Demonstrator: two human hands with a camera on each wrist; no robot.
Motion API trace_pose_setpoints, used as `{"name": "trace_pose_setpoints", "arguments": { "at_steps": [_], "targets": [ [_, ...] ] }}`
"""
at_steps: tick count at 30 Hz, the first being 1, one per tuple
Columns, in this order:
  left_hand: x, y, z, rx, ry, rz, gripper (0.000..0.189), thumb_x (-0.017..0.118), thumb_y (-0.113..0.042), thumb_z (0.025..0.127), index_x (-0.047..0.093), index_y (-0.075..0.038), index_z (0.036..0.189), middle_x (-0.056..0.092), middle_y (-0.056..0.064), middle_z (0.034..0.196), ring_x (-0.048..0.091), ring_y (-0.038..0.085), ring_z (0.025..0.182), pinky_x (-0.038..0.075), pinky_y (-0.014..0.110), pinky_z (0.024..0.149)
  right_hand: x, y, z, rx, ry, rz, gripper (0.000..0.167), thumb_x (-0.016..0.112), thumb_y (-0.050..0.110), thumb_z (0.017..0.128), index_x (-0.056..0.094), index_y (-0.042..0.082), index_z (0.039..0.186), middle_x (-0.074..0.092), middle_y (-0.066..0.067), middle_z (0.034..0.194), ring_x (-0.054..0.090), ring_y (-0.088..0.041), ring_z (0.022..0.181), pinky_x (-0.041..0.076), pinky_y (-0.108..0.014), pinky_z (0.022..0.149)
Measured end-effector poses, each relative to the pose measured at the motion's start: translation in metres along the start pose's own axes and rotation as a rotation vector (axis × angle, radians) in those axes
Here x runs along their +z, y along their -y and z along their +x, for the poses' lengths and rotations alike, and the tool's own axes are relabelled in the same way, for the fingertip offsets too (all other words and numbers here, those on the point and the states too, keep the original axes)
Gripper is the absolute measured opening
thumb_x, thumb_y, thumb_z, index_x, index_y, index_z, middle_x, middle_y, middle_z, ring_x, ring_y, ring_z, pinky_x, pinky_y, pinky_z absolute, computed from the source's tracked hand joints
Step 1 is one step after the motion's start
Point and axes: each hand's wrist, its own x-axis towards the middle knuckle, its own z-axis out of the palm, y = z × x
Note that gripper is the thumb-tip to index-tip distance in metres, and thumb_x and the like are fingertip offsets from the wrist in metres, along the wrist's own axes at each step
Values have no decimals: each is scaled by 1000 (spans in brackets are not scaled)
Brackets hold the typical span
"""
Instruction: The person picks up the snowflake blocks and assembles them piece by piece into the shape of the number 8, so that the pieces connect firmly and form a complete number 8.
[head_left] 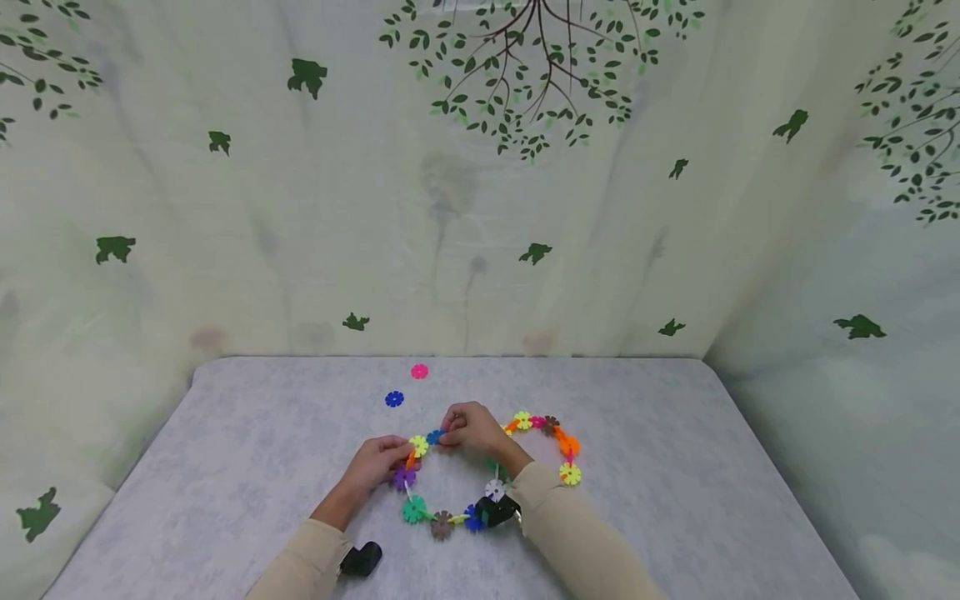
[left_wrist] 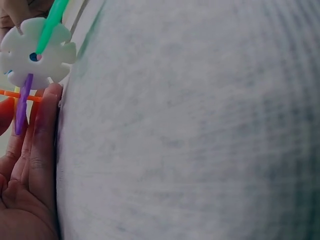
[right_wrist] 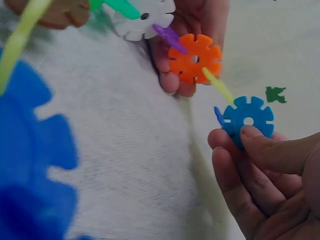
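Notched plastic flower discs are slotted edge to edge into a colourful chain of loops. In the right wrist view, my right hand (right_wrist: 275,185) pinches a light blue disc (right_wrist: 257,112) between thumb and fingers. A darker blue disc (right_wrist: 218,116) shows edge-on beside it. My left hand (head_left: 375,467) holds the chain's left side, around an orange disc (right_wrist: 180,62), close to a yellow disc (head_left: 418,446). The yellow disc links the orange and light blue ones. Past the left fingers come a purple disc (head_left: 405,477) and a white disc (left_wrist: 15,55). In the head view, my right hand and sleeve hide part of the chain.
Two loose discs, one pink (head_left: 419,372) and one blue (head_left: 394,399), lie towards the back of the grey table (head_left: 247,450). The chain's second loop, with an orange disc (head_left: 570,446), lies right of my right hand. A leaf-printed curtain (head_left: 450,208) stands behind.
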Motion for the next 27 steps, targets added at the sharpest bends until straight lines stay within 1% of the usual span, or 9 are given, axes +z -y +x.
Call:
{"name": "trace_pose_setpoints", "arguments": {
  "at_steps": [3,7,10,14,20,24,27],
  "targets": [
    [0,2,0,3,-2,1,22,58,-17,97,64,4,103,69,6,83,62,15,73,53,25,68,4,-4,-2,-5,-16,12,13,69,-3,85,61,5,79,68,-5,73,67,-15,68,56,-27,68],
    [0,1,0,9,-4,4,22,58,-16,97,65,4,103,69,6,82,62,15,73,52,25,68,7,-8,-2,-50,-18,64,14,68,-5,85,61,5,78,70,-8,75,69,-18,70,57,-28,67],
    [1,1,0,11,-9,5,22,58,-16,97,65,5,103,70,6,83,63,15,73,53,25,68,9,-9,-1,-75,-23,81,13,69,-6,84,62,3,77,70,-10,76,70,-19,70,58,-29,66],
    [1,2,1,13,-18,-3,22,58,-15,97,65,5,102,71,7,84,65,15,72,54,25,68,11,-9,0,-101,-33,65,10,69,-6,84,65,1,77,71,-10,76,70,-18,70,58,-29,66],
    [2,2,3,6,-52,-1,21,58,-14,97,65,5,102,71,7,82,63,14,70,52,24,65,13,-8,1,-142,-41,46,8,70,-8,82,66,-4,75,71,-11,75,69,-15,69,58,-27,65],
    [4,0,2,-10,-74,-3,19,58,-12,97,65,5,102,71,6,81,62,14,68,51,23,64,14,-7,2,-128,-32,60,8,69,-8,82,67,-4,75,71,-9,76,68,-14,69,58,-26,66],
    [5,0,2,-12,-79,-14,18,59,-11,96,64,6,99,71,7,80,62,14,66,51,23,62,15,-9,3,-124,-26,66,9,69,-10,81,66,-5,74,71,-10,75,67,-12,66,58,-26,64]
  ]
}}
